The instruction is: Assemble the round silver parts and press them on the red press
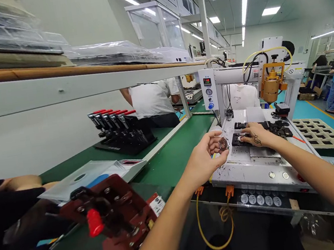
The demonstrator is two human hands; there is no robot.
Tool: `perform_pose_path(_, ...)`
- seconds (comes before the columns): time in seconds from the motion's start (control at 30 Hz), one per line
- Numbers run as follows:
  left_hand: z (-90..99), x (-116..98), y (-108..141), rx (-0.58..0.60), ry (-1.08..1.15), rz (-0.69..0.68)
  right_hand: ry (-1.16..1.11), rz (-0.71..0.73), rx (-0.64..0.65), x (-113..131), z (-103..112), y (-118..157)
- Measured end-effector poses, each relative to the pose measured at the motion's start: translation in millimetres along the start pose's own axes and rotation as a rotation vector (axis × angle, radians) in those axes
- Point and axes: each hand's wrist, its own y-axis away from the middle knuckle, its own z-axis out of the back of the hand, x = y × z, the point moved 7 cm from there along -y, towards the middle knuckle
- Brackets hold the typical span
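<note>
My left hand (207, 154) is closed on a round metal watch case (223, 144), pinched between thumb and fingers in front of the machine's left side. My right hand (258, 135) reaches down onto a black fixture (235, 140) on the machine bed. Its thumb and fingertips come together over a small pale part there, too small to make out. The dispensing machine (234, 75) spans the bed with a gantry, and a brass-coloured head (271, 85) hangs beyond my right hand.
A dark red clamp fixture (119, 206) with a red handle stands at left front. Red-handled toggle clamps (117, 127) sit behind it on the green bench. A slotted beige tray (323, 132) lies at right. Yellow cable (201, 227) loops below the machine. Other people work nearby.
</note>
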Motion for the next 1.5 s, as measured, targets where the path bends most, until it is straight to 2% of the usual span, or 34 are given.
perform_pose_path(0.07,-5.6,0.9,12.3,0.000,-0.027,0.017,0.002,-0.017,-0.124,-5.3,23.7,34.4)
perform_pose_path(0.1,-7.3,1.6,21.0,-0.005,-0.058,0.026,0.005,-0.038,-0.203,-11.6,37.5,60.5)
perform_pose_path(0.2,-8.9,8.2,52.1,-0.034,-0.184,0.076,0.048,-0.167,-0.476,-40.1,73.8,164.4)
perform_pose_path(0.23,-10.4,12.1,61.9,-0.037,-0.215,0.092,0.074,-0.224,-0.540,-50.4,79.3,200.5)
perform_pose_path(0.3,-19.6,21.9,77.3,-0.019,-0.235,0.105,0.139,-0.329,-0.631,-68.6,80.2,262.3)
perform_pose_path(0.4,-53.3,43.6,89.9,0.074,-0.188,0.108,0.191,-0.428,-0.665,-85.7,63.7,312.1)
perform_pose_path(0.47,-87.7,62.6,95.8,0.180,-0.144,0.107,0.184,-0.440,-0.696,-84.0,50.5,322.4)
perform_pose_path(0.53,-127.8,81.7,102.8,0.334,-0.120,0.068,0.139,-0.381,-0.676,-69.4,32.9,319.7)
perform_pose_path(0.63,-180.4,107.8,113.3,0.562,-0.141,-0.037,0.020,-0.185,-0.439,-32.8,-11.3,302.7)
perform_pose_path(0.73,-204.7,129.9,117.1,0.649,-0.154,-0.078,-0.048,-0.063,-0.226,-7.1,-55.4,292.9)
perform_pose_path(0.83,-208.9,142.6,123.9,0.691,-0.146,-0.065,-0.077,-0.057,-0.156,-5.4,-76.1,292.1)
perform_pose_path(1.07,-207.6,142.7,140.1,0.699,-0.145,-0.022,-0.086,-0.028,-0.090,-15.4,-86.8,295.6)
perform_pose_path(1.2,-208.9,142.2,136.7,0.713,-0.131,0.000,-0.112,0.015,-0.117,-18.9,-99.4,299.3)
perform_pose_path(1.3,-208.5,144.0,135.9,0.741,-0.109,0.024,-0.162,0.043,-0.162,-16.8,-105.3,312.9)
perform_pose_path(1.4,-208.9,147.0,134.3,0.733,-0.103,0.038,-0.217,0.016,-0.199,-9.9,-98.5,332.1)
perform_pose_path(1.5,-209.9,148.4,128.0,0.641,-0.136,0.024,-0.265,-0.109,-0.241,-7.0,-77.7,346.8)
